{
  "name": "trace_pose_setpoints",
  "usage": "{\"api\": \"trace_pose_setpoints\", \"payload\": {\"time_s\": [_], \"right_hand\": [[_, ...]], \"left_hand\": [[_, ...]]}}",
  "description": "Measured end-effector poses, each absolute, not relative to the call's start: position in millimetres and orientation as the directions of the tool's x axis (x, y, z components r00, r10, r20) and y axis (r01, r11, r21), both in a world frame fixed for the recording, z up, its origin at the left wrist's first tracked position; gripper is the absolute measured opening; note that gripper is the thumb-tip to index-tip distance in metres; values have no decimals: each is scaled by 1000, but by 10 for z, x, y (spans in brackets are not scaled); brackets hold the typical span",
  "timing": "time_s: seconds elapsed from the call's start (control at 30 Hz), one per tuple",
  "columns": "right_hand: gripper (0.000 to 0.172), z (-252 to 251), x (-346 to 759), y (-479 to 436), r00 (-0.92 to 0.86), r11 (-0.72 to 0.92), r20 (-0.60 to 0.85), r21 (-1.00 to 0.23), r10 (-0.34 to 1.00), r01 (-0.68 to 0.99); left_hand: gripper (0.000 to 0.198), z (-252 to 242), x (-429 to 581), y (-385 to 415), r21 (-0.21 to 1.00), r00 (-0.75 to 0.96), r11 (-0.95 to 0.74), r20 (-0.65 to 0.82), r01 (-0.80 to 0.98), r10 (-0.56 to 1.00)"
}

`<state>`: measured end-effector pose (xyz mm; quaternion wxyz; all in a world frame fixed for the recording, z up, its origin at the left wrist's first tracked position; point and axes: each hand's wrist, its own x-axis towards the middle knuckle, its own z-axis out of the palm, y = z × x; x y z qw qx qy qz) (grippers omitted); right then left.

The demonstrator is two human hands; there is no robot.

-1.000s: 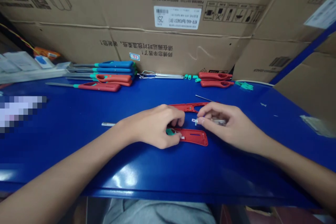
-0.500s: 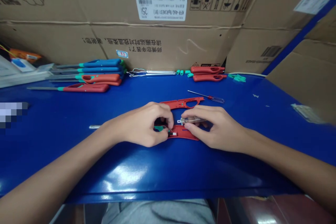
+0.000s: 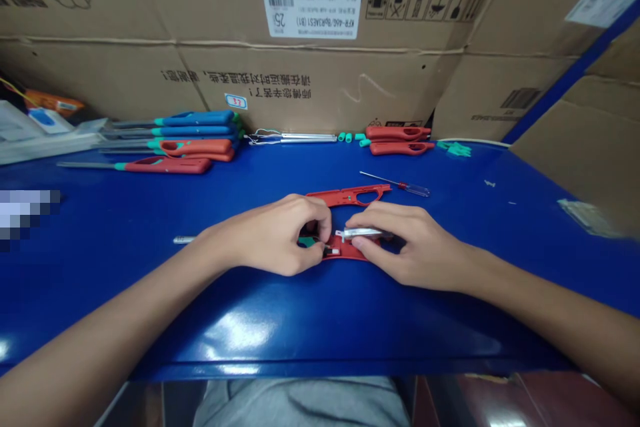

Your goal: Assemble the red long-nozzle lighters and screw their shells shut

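Observation:
My left hand (image 3: 273, 237) is closed on the near end of a red handle shell (image 3: 347, 250) lying on the blue table (image 3: 310, 320), pinching it by its green collar, with a metal tube end (image 3: 184, 239) poking out past my wrist. My right hand (image 3: 405, 240) pinches a small clear cylinder with a white tip (image 3: 356, 233) and holds it over the shell. A second red shell half (image 3: 350, 196) lies just behind both hands.
A small screwdriver (image 3: 397, 183) lies behind my right hand. Finished blue and red long-nosed lighters (image 3: 185, 140) are stacked at the back left. Metal tubes (image 3: 295, 138), green caps (image 3: 350, 138) and red shells (image 3: 397, 140) line the cardboard boxes (image 3: 320, 47) behind.
My right hand has brought the clear cylinder left and down onto the red shell. My left hand has stayed on the shell's end; the camera view shifted slightly.

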<state>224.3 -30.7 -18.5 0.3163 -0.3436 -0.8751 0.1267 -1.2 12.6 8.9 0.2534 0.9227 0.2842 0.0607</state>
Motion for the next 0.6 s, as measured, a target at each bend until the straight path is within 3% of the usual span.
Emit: {"api": "trace_pose_setpoints", "payload": {"time_s": [0.6], "right_hand": [[20,-196,2246,-273,-603,754,453,-428,657,499]], "left_hand": [[10,103,-3,133,501,831,-705,-52,502,555]]}}
